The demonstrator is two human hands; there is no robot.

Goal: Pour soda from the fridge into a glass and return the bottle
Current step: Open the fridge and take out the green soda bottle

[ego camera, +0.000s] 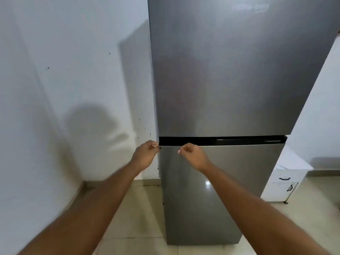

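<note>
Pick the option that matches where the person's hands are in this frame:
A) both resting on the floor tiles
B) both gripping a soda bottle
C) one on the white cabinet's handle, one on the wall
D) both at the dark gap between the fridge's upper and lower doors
D: the left hand and right hand are curled at the top edge of the lower door, beside the dark gap; both doors look closed.

A pale brand mark is seen near the top right corner of the fridge [239, 70] upper door, too blurred to be read.
</note>
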